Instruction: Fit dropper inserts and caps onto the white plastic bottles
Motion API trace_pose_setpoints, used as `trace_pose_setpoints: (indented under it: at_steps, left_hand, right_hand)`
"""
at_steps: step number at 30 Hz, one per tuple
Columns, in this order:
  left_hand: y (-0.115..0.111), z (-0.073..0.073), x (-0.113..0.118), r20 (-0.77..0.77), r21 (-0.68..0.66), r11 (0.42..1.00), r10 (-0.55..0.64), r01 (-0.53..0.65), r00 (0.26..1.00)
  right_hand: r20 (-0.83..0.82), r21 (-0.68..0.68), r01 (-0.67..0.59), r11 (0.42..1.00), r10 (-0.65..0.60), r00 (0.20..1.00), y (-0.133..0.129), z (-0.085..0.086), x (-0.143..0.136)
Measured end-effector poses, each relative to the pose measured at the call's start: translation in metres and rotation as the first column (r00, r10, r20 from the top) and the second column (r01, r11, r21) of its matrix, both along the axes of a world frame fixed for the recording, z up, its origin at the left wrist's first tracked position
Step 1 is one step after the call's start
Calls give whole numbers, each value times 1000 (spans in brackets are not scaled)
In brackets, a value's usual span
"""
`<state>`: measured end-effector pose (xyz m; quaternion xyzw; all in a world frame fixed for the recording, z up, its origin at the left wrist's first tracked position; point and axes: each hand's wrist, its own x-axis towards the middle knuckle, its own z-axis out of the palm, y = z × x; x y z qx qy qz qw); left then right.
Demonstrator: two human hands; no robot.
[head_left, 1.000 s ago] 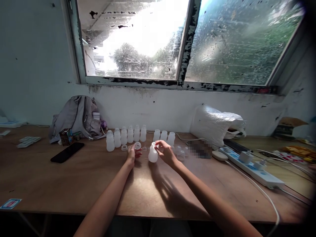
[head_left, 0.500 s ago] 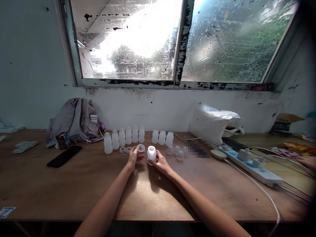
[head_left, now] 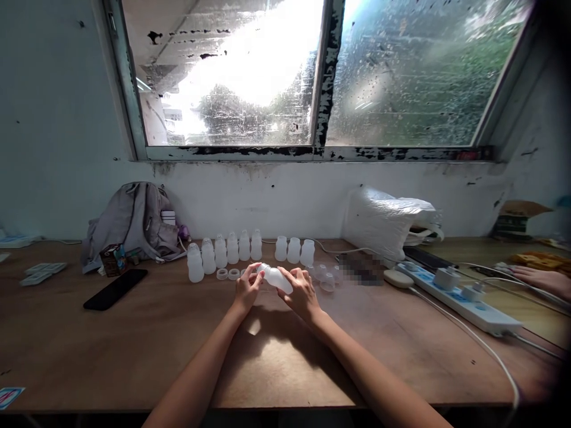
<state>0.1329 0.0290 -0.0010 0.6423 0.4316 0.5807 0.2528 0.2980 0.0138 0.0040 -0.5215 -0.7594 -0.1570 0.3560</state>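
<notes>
My right hand is closed around the body of a white translucent baby bottle, tilted with its mouth end up to the left. My left hand pinches a clear bottle top against that mouth end; whether it is seated on the neck I cannot make out. Behind my left hand, several pale rings lie on the table. A row of bottles with tops stands behind them. Farther right are three open bottles, and several clear domed caps lie in front of those.
On the wooden table are a black phone, a grey backpack, a small box, a silvery bag and a power strip with trailing cables. Another person's hand rests at the far right.
The bottle has gone from upright to tilted left, lifted in my right hand. My left hand has brought the clear top from beside the bottle to its mouth. The other person's hand has moved farther into view.
</notes>
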Motion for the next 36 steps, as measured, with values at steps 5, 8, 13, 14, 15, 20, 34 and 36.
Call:
trace_pose_setpoints:
  at_steps: [5,8,13,14,15,20,34,36]
  left_hand:
    - [-5,3,1,-125,94,994,65,-53,990]
    - [-7,3,2,-169,110,988,130,-113,977]
    - [-10,2,2,-152,56,991,126,-119,980]
    - [-10,2,2,-119,38,994,109,-105,987]
    - [-10,2,2,-76,18,996,89,-88,993]
    - [-13,3,2,137,-68,998,19,-10,990]
    - [-4,11,5,254,-4,991,-129,135,958]
    - [-4,10,7,311,-31,988,-133,150,941]
  right_hand:
    - [14,13,23,1000,-23,1000,0,0,1]
    - [12,10,20,1000,-21,1000,0,-1,2]
    - [-19,-33,-15,999,15,1000,-2,-3,3]
    - [-29,-45,-28,999,27,999,-3,-3,3]
    - [-39,-53,-41,998,39,998,-3,-3,4]
    - [-113,-64,-124,990,116,987,-2,-4,5]
    - [-513,-296,-417,860,225,829,-3,-2,-3]
    - [-441,-280,-347,895,201,875,-4,-3,-3]
